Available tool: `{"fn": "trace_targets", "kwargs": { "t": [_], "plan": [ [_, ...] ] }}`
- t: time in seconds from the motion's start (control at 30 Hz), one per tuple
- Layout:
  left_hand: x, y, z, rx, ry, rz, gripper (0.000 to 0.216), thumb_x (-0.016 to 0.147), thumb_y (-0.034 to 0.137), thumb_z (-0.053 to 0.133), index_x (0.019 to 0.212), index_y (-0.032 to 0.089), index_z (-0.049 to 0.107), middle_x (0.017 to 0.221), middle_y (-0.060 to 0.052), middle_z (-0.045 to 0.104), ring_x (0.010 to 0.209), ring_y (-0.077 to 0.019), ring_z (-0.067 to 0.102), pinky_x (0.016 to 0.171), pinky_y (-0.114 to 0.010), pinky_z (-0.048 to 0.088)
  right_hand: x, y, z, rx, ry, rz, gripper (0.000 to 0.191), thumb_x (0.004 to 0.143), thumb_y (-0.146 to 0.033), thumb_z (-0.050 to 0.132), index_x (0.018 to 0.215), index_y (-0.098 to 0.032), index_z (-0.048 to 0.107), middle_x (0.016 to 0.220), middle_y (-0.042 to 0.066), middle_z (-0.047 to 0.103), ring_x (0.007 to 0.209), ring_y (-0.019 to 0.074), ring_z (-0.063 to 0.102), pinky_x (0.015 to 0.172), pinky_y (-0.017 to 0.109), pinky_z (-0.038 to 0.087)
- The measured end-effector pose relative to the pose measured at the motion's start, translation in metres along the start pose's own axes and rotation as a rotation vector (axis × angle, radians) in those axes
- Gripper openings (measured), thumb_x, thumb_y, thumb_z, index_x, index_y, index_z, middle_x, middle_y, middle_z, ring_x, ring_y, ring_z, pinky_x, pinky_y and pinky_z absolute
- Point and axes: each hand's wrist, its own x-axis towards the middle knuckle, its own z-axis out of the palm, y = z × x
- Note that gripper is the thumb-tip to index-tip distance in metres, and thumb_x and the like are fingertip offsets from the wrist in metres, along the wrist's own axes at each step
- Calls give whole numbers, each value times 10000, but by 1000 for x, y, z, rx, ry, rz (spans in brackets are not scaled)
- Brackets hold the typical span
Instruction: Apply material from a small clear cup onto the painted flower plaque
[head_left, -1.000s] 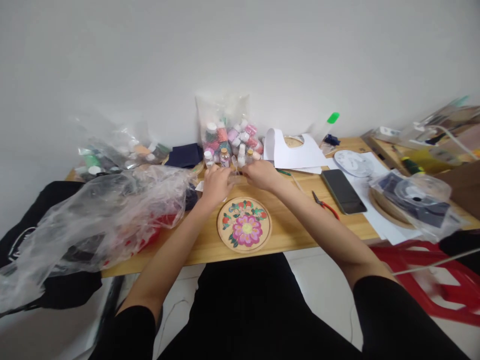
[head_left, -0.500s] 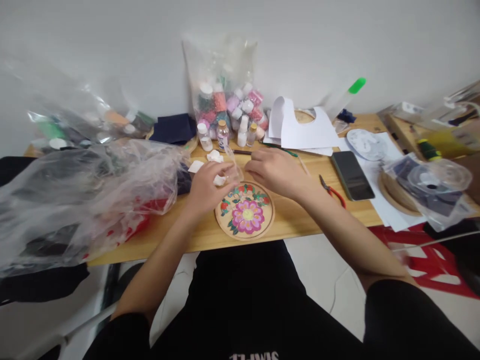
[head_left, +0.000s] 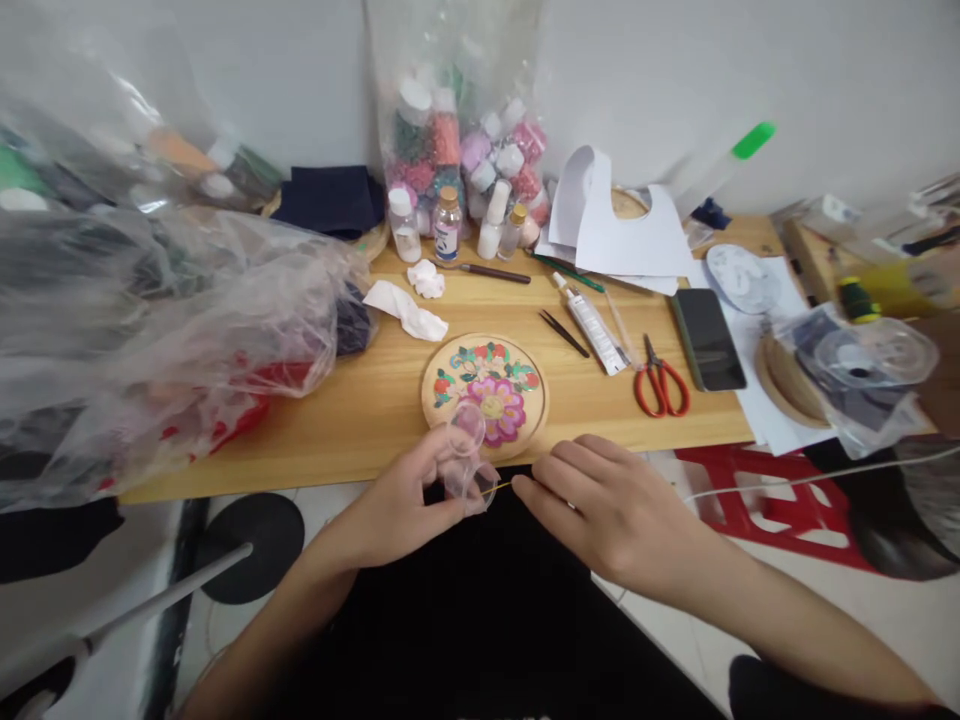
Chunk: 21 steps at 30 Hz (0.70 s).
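In front of my lap, my left hand (head_left: 401, 510) is closed on a small clear plastic box (head_left: 475, 486) whose round lid stands open above it. My right hand (head_left: 611, 500) pinches a thin yellow stick (head_left: 496, 488), its far end reaching into the box's mouth. What the box contains is too small to make out. Just beyond both hands lies a round wooden board (head_left: 437, 413) near the table's front edge. A pink flower (head_left: 504, 398) with red blooms and green leaves decorates it. The box's lid overlaps the board in view.
Behind the board are crumpled tissue (head_left: 411, 312), a brown-handled tool (head_left: 499, 273), tweezers (head_left: 564, 333) and a white tube (head_left: 596, 325). Red-handled scissors (head_left: 661, 388) and a phone (head_left: 709, 338) lie right. Small bottles (head_left: 447, 228) stand at the back; plastic bags (head_left: 247, 300) crowd the left.
Both hands have come back from beyond the board to its near side, above my lap. The box is now held with the yellow stick in it, and the tweezers and tube are uncovered.
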Motion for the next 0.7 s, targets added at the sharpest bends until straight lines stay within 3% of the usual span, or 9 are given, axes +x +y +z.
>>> {"fn": "trace_targets", "kwargs": {
  "t": [0.23, 0.5, 0.7],
  "plan": [
    [-5, -12, 15, -24, -84, 42, 162, 873, 170, 559, 1012, 212, 486, 951, -42, 654, 791, -132, 673, 758, -311, 561, -6, -10, 2, 133, -50, 83, 308, 956, -138, 443, 754, -183, 672, 657, 20, 626, 583, 156, 520, 553, 308, 405],
    [-2, -9, 24, -135, -88, 67, 122, 906, 195, 516, 993, 215, 432, 861, 1, 597, 797, -128, 648, 782, -326, 522, -7, -7, -3, 534, -177, 396, 193, 912, -138, 505, 887, -198, 687, 741, -3, 703, 634, 118, 624, 595, 246, 455],
    [-2, -6, 27, -120, -30, 60, 173, 880, 152, 488, 1013, 229, 410, 845, 12, 569, 796, -129, 620, 757, -318, 499, -4, -6, -1, 824, -263, 616, 150, 864, -137, 561, 882, -222, 684, 558, -79, 624, 422, 50, 474, 453, 178, 357]
  ]
}}
